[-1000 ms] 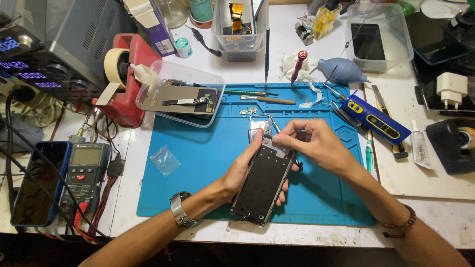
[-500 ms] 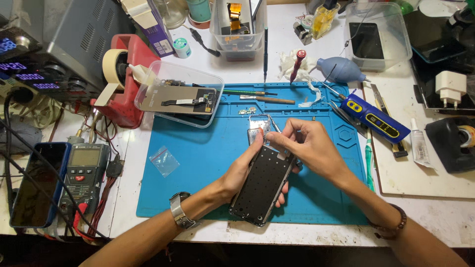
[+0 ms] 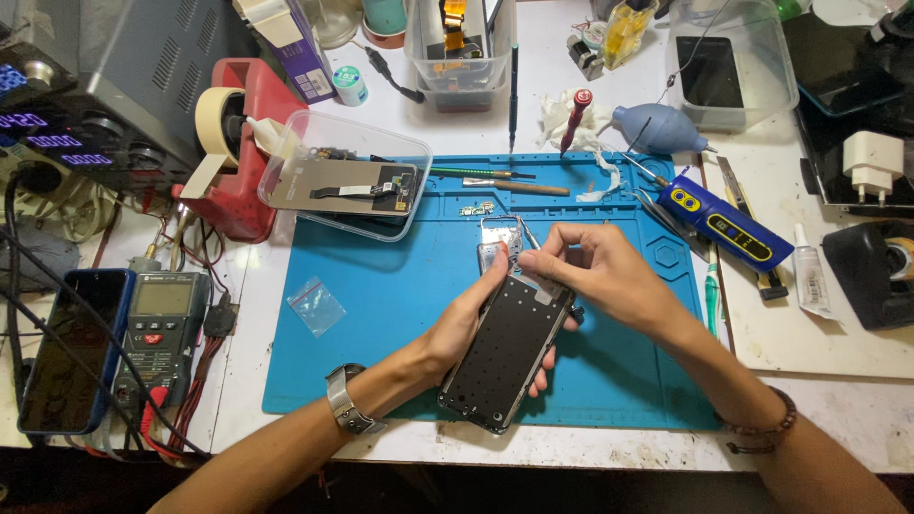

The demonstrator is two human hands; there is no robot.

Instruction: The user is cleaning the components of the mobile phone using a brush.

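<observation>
Your left hand (image 3: 466,324) stays clamped around the opened phone frame (image 3: 505,352), low on the blue mat (image 3: 381,314). Your right hand (image 3: 595,276) has shifted slightly, fingers pinched on tweezers (image 3: 529,238) at the frame's top. Beyond: clear tray (image 3: 338,181).

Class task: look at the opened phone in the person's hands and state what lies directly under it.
Under the opened phone are the left hand's fingers and the blue work mat. The mat directly below is covered.
</observation>
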